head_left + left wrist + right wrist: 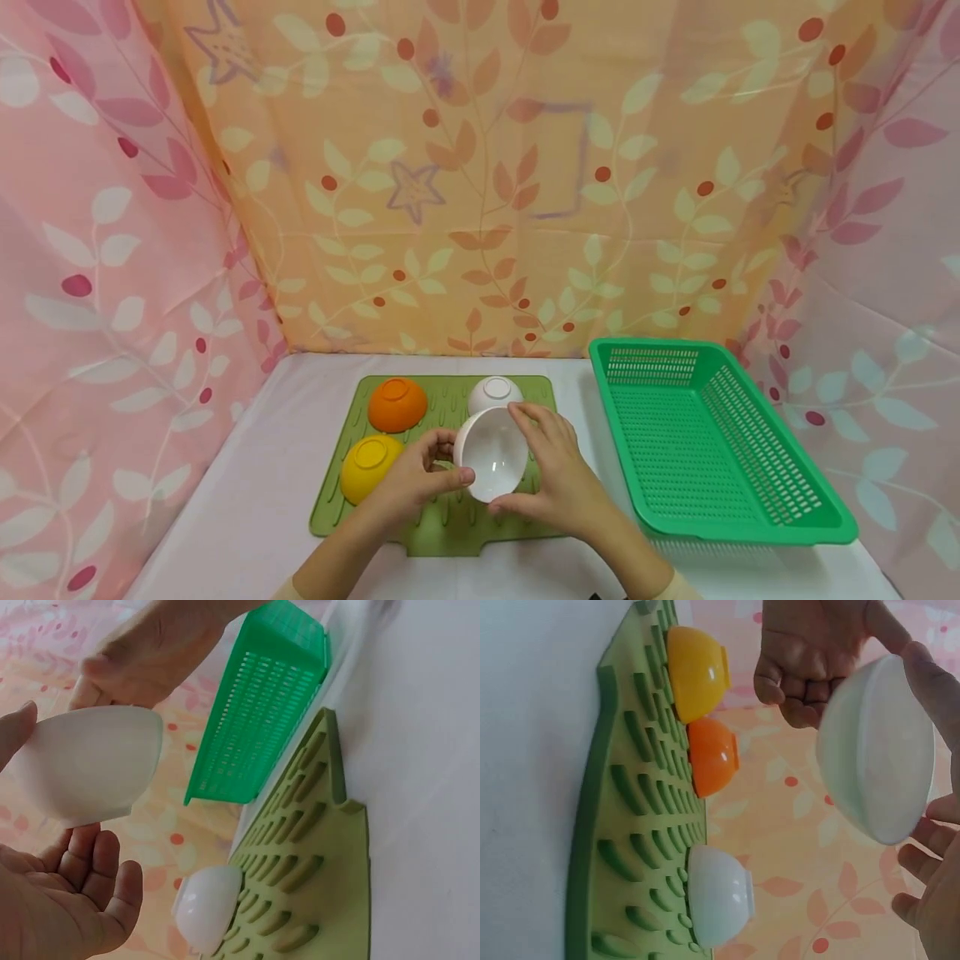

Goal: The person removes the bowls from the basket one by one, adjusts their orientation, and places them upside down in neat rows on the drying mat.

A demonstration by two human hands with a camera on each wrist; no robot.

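Observation:
A white bowl [495, 457] is held above the drying mat between both hands, tilted so its inside faces the head camera. My left hand [414, 482] grips its left side, thumb at the rim and fingers on the outside. On the opposite side my right hand [561, 477] holds the rim, fingers at the top and thumb at the bottom. Below lies the green drying mat [446, 542], where a second white bowl [497, 392], an orange bowl [397, 408] and a yellow bowl [366, 473] rest upside down. The right wrist view shows the held bowl [877, 750] well off the mat.
A green perforated plastic basket [686, 442] stands to the right of the mat. White cloth [247, 467] covers the table. Patterned curtains [480, 167] hang behind and at both sides.

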